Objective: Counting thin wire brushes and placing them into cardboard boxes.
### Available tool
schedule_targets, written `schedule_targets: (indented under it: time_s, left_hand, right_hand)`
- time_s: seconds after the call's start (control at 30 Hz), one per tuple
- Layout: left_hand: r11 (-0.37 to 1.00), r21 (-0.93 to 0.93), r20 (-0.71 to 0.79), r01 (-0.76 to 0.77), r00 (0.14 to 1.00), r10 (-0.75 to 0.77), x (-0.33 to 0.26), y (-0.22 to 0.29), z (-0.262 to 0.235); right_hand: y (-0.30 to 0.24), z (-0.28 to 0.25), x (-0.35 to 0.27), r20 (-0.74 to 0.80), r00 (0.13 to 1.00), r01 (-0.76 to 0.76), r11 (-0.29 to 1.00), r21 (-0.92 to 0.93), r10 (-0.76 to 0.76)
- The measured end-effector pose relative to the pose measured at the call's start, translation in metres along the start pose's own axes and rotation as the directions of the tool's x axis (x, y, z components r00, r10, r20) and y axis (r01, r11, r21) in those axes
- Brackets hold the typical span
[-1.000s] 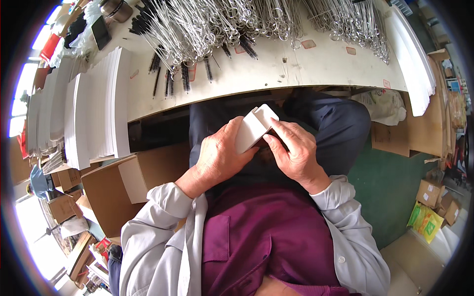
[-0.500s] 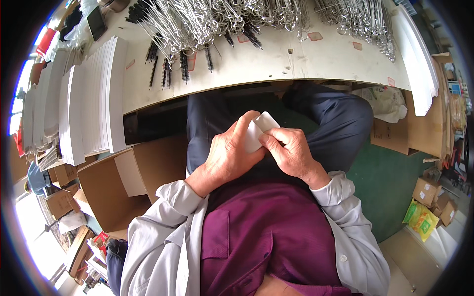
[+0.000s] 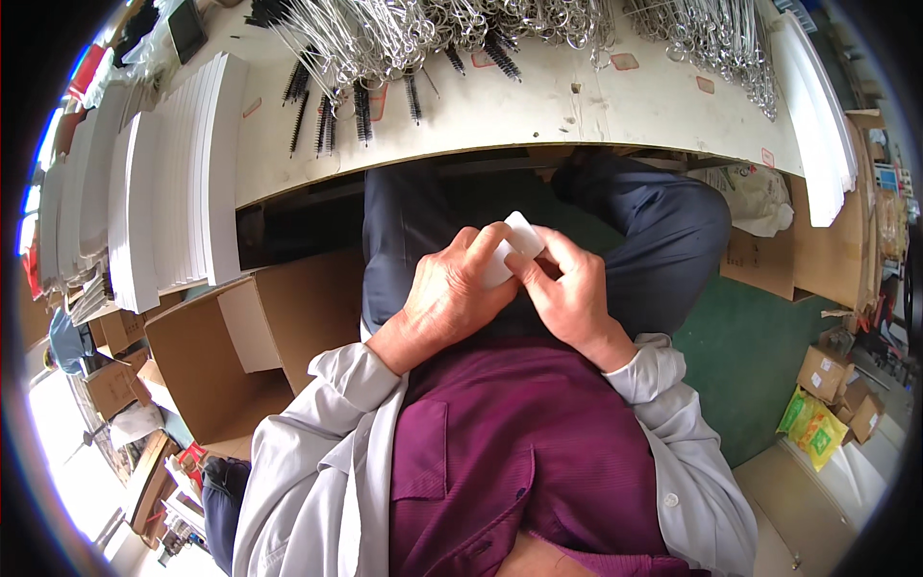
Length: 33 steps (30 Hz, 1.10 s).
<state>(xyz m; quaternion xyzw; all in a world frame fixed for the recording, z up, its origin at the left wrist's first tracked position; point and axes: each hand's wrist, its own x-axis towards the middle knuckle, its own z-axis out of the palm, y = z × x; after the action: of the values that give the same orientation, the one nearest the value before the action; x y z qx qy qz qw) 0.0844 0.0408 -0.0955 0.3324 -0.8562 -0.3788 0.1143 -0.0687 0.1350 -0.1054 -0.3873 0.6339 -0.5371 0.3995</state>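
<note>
Left hand (image 3: 450, 293) grips a small white carton (image 3: 497, 269), presumably to steady it, while the right hand (image 3: 572, 293) pinches its right side.

Open cardboard box (image 3: 207, 361) at left; yellow-green packet (image 3: 813, 429) right.

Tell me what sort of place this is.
Likely a workshop or packing room: brushes with looped wire handles heaped on a worktable, an open cardboard box on the left, and a small white box being held.
</note>
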Motion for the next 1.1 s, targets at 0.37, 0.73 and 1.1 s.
schedule_targets:
  time_s: [0.37,0.73,1.1]
  left_hand:
    - [0.997,-0.014,-0.064,0.078,0.995,-0.079,-0.004,-0.006,0.009]
    - [0.997,-0.005,-0.143,0.075,0.987,-0.075,-0.006,-0.003,0.009]
    - [0.998,-0.021,-0.195,0.054,0.979,-0.057,-0.009,-0.004,0.016]
  right_hand:
    - [-0.005,0.008,0.003,-0.011,0.996,0.084,0.987,-0.135,-0.086]
    - [0.008,0.014,0.01,-0.061,0.989,-0.129,0.987,0.091,0.135]
    - [0.007,0.017,0.012,-0.123,0.988,-0.086,0.995,0.044,0.09]
